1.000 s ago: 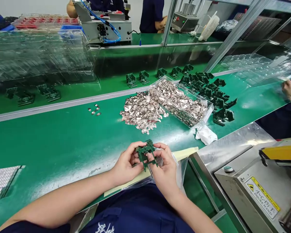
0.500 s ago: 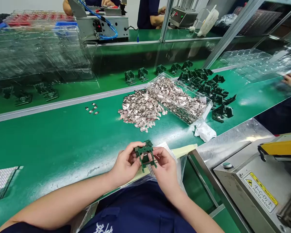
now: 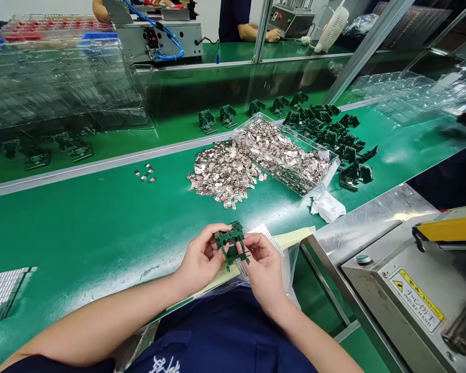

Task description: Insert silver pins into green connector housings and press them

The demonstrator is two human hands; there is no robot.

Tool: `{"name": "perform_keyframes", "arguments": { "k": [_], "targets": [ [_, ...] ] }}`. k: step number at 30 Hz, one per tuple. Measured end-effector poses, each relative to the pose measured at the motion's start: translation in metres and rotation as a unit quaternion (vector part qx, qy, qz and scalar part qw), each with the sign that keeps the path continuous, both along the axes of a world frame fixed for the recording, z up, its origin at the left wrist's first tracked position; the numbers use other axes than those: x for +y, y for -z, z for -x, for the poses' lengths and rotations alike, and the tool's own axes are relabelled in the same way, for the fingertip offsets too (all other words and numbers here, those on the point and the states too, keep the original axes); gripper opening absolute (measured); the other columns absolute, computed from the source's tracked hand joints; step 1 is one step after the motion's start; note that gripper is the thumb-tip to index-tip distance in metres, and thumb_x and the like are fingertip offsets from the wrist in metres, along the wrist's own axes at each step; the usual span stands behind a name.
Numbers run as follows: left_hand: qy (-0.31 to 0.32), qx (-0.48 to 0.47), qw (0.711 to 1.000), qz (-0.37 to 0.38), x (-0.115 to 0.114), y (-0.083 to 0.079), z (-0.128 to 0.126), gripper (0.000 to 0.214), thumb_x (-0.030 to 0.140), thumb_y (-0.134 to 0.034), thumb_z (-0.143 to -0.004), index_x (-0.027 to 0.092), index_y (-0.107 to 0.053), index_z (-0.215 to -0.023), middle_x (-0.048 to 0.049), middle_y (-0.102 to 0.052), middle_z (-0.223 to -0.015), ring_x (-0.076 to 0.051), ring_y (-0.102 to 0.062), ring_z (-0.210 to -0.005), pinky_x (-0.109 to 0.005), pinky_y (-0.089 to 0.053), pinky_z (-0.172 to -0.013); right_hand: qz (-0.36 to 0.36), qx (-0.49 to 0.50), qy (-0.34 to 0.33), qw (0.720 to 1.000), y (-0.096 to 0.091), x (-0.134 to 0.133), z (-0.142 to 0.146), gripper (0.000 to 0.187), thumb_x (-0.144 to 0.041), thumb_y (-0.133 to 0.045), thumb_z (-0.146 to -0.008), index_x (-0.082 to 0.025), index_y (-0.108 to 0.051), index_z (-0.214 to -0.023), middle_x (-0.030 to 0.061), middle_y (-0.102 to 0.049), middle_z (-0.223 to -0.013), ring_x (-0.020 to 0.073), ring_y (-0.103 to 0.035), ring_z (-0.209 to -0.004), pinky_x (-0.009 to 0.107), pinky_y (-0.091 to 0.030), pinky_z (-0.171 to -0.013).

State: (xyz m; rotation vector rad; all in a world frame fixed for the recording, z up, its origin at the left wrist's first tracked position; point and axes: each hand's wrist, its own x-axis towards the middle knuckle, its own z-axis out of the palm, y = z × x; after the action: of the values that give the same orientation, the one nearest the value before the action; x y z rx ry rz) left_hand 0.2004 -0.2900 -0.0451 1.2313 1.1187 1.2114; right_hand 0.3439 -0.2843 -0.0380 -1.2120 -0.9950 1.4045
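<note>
A dark green plastic frame (image 3: 233, 239) with prongs is held just above the table's front edge. My left hand (image 3: 202, 261) is closed on its left side, thumb inside the opening. From the right, my right hand (image 3: 264, 264) grips the same part, thumb and fingers at its right leg; whether a small piece is pinched there I cannot tell. Beyond the hands lies a heap of small silvery metal pieces (image 3: 221, 173). Beside it a clear plastic box (image 3: 330, 178) is full of the same pieces. Similar green frames (image 3: 336, 132) are piled behind the box.
Several loose metal pieces (image 3: 144, 173) lie left of the heap. Crumpled white tissue (image 3: 328, 207) sits near the table edge. A machine with a warning label (image 3: 417, 300) stands at right. Clear trays (image 3: 62, 88) are stacked at back left. Co-workers' arms (image 3: 248, 32) show behind.
My hands keep hold of the green frame, which has tilted slightly. The view has shifted a little. At far right, another person's hand has moved from the trays.
</note>
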Motion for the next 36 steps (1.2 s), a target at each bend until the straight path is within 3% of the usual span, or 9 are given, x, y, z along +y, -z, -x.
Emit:
{"name": "perform_keyframes", "arguments": {
  "k": [10, 17, 21, 24, 29, 32, 36],
  "targets": [
    [-0.040, 0.040, 0.998, -0.013, -0.005, -0.008, -0.009, 0.025, 0.026, -0.065, -0.082, 0.021, -0.058, -0.106, -0.0033, -0.066, -0.090, -0.014, -0.063, -0.076, -0.021, -0.054, -0.066, -0.001, 0.043, 0.033, 0.999, -0.003, -0.004, 0.002, 0.024, -0.029, -0.079, -0.066, -0.020, -0.057, -0.066, -0.0013, -0.060, -0.066, 0.0124, -0.055, -0.062, 0.022, -0.049, -0.056],
    [0.041, 0.033, 0.999, -0.004, -0.001, -0.015, -0.040, 0.027, 0.021, -0.064, -0.081, 0.019, -0.058, -0.108, -0.0007, -0.063, -0.082, -0.011, -0.059, -0.067, -0.020, -0.052, -0.060, -0.043, 0.069, 0.087, 0.993, -0.003, -0.015, -0.030, 0.022, -0.025, -0.080, -0.068, -0.020, -0.059, -0.069, -0.0025, -0.059, -0.067, 0.0109, -0.055, -0.062, 0.020, -0.049, -0.057],
    [0.064, -0.017, 0.998, -0.012, 0.026, -0.004, -0.073, 0.030, 0.023, -0.066, -0.080, 0.019, -0.055, -0.107, -0.0017, -0.063, -0.087, -0.012, -0.062, -0.074, -0.022, -0.054, -0.066, -0.066, 0.001, 0.164, 0.984, 0.016, -0.021, -0.074, 0.018, -0.035, -0.072, -0.081, -0.020, -0.063, -0.088, -0.0008, -0.062, -0.078, 0.0115, -0.058, -0.068, 0.024, -0.052, -0.065],
    [0.040, -0.028, 0.998, -0.029, 0.048, 0.009, -0.094, 0.034, 0.022, -0.067, -0.077, 0.017, -0.052, -0.108, -0.0021, -0.063, -0.088, -0.013, -0.062, -0.078, -0.023, -0.053, -0.071, -0.036, -0.067, 0.188, 0.979, 0.040, -0.028, -0.096, 0.027, -0.045, -0.065, -0.086, -0.018, -0.063, -0.086, 0.0005, -0.061, -0.075, 0.0122, -0.057, -0.064, 0.026, -0.051, -0.063],
    [0.035, 0.002, 0.998, -0.053, 0.059, 0.025, -0.104, 0.037, 0.020, -0.065, -0.078, 0.018, -0.051, -0.112, -0.0020, -0.062, -0.090, -0.012, -0.062, -0.078, -0.022, -0.052, -0.073, -0.010, -0.097, 0.096, 0.991, 0.069, -0.029, -0.083, 0.038, -0.053, -0.063, -0.082, -0.016, -0.062, -0.074, 0.0009, -0.058, -0.063, 0.0129, -0.052, -0.057, 0.025, -0.042, -0.053],
    [0.037, 0.019, 0.997, -0.061, 0.054, 0.027, -0.101, 0.036, 0.018, -0.063, -0.079, 0.018, -0.052, -0.113, -0.0007, -0.062, -0.088, -0.011, -0.061, -0.076, -0.021, -0.051, -0.072, -0.023, -0.089, 0.096, 0.991, 0.076, -0.025, -0.069, 0.042, -0.054, -0.059, -0.086, -0.018, -0.053, -0.064, -0.0014, -0.052, -0.057, 0.0113, -0.046, -0.053, 0.024, -0.037, -0.051],
    [0.029, 0.038, 0.997, -0.062, 0.052, 0.029, -0.101, 0.037, 0.017, -0.062, -0.079, 0.019, -0.053, -0.115, -0.0002, -0.062, -0.088, -0.011, -0.060, -0.073, -0.021, -0.050, -0.071, -0.047, -0.080, 0.098, 0.991, 0.084, -0.023, -0.067, 0.043, -0.056, -0.052, -0.089, -0.019, -0.053, -0.066, -0.0021, -0.049, -0.057, 0.0116, -0.045, -0.053, 0.024, -0.037, -0.052]
  ]
}}
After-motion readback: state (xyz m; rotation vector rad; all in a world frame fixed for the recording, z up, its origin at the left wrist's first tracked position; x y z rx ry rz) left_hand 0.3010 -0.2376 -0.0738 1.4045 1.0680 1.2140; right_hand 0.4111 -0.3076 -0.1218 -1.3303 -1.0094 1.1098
